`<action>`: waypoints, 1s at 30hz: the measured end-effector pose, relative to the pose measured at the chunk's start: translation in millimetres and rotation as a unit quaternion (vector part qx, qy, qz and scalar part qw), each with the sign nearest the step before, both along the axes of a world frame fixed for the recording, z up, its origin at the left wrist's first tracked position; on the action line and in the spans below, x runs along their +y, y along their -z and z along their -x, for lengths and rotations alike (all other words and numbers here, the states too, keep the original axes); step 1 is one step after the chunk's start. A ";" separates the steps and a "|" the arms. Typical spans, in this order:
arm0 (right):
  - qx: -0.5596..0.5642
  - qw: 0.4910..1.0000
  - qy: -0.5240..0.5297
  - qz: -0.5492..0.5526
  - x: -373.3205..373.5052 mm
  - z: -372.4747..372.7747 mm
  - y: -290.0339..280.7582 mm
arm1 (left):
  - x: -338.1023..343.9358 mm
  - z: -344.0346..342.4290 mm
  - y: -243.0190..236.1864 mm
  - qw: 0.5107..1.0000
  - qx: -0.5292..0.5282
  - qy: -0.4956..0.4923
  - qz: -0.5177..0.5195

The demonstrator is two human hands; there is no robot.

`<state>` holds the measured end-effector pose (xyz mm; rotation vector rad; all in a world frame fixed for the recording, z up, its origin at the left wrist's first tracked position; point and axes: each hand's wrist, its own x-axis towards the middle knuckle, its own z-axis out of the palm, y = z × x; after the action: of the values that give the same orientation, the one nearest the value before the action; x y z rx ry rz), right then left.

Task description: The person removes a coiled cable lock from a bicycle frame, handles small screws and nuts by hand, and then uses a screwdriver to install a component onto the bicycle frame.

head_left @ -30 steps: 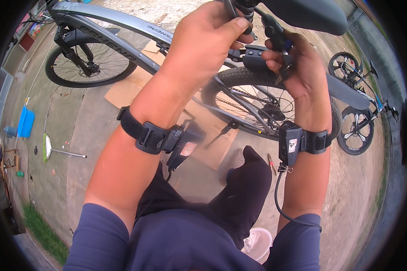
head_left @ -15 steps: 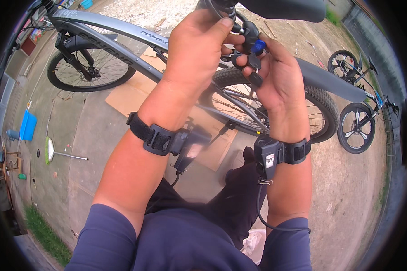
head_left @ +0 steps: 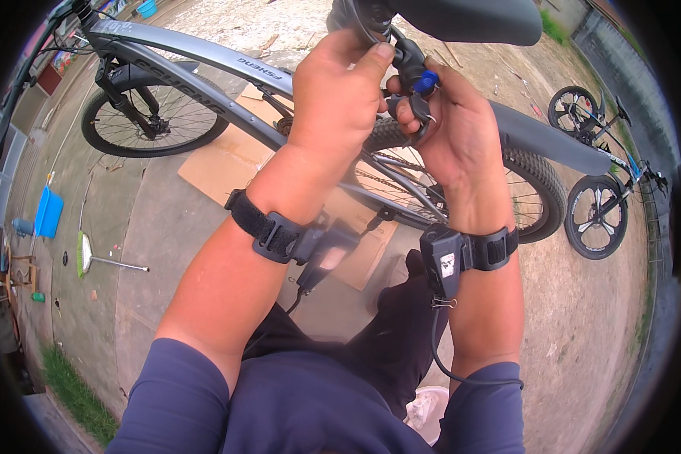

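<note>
My left hand (head_left: 333,98) grips a black cable or coil (head_left: 371,19) at the seat post beneath the black saddle (head_left: 465,17), fingers curled and thumb pressed on it. My right hand (head_left: 458,132) is cupped around a black lock-like piece (head_left: 410,64) with a blue cap (head_left: 426,82) and black-headed keys (head_left: 418,115), its fingers bent against them. These parts hang just above the rear tire (head_left: 541,193) and black rear mudguard (head_left: 556,147) of a grey bicycle (head_left: 185,77). Both wrists carry strapped black devices.
A second bicycle (head_left: 596,216) lies at the right near a wall. Cardboard sheets (head_left: 216,170) are spread under the grey bicycle. A blue dustpan (head_left: 49,208), a broom (head_left: 83,253) and a blue basin (head_left: 146,7) are at the left. A pale bucket (head_left: 427,412) is beside my legs.
Since a second ago my right hand has moved left toward my left hand with the lock piece and keys; the blue cap now faces up. My left hand has shifted slightly downward.
</note>
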<state>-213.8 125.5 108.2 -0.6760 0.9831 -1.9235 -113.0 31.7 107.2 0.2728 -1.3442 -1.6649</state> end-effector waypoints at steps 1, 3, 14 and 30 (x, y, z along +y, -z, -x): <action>-0.004 1.000 -0.004 -0.001 -0.4 1.5 0.9 | 0.1 -0.1 -0.5 1.000 -0.005 -0.002 0.004; -0.005 1.000 0.007 -0.001 -2.9 -3.6 2.7 | -3.0 -4.3 -2.7 0.999 -0.035 0.003 0.016; 0.072 0.993 0.090 -0.037 -13.0 9.2 -16.3 | -1.9 -28.0 28.3 0.995 -0.093 0.003 0.019; 0.115 0.981 0.137 -0.071 -27.3 25.9 -17.4 | -48.5 -25.4 2.9 0.992 -0.123 0.012 0.031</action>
<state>-239.7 98.3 125.6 -0.7213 1.4084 -2.0153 -87.6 -16.8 104.3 0.4388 -1.5839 -1.6464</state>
